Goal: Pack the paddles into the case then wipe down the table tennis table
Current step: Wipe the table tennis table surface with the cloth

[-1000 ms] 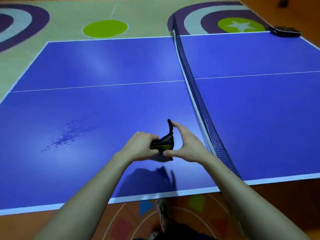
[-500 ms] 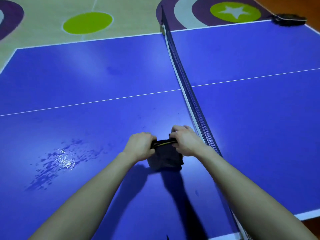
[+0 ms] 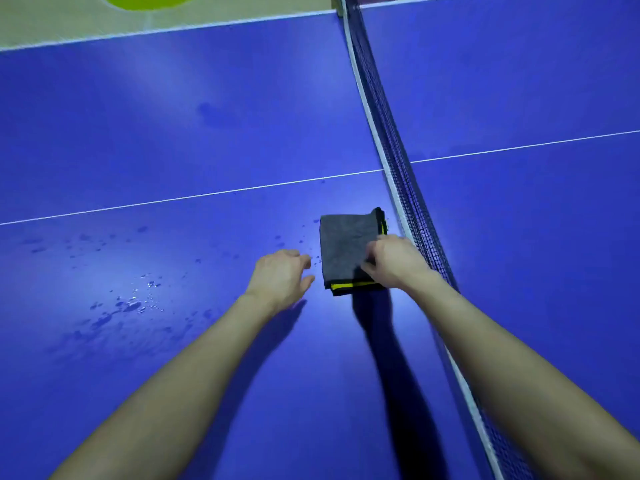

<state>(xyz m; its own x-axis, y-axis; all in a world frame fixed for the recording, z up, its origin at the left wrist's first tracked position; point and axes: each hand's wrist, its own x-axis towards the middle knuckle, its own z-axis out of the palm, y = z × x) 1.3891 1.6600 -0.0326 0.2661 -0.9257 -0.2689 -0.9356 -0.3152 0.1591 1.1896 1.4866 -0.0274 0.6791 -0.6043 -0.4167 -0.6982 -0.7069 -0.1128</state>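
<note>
Item, wiping step: folded grey cloth (image 3: 348, 251) flat on the table (image 3: 173, 116) just beside the net (image 3: 398, 161), my right hand (image 3: 394, 261) curled on its near corner, left hand (image 3: 280, 277) loose and empty beside it; I'd press flat and sweep left through the droplets (image 3: 135, 303).

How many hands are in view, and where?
2. The right hand holds the folded grey cloth beside the net; the left hand is just left of the cloth, apart from it.
</note>
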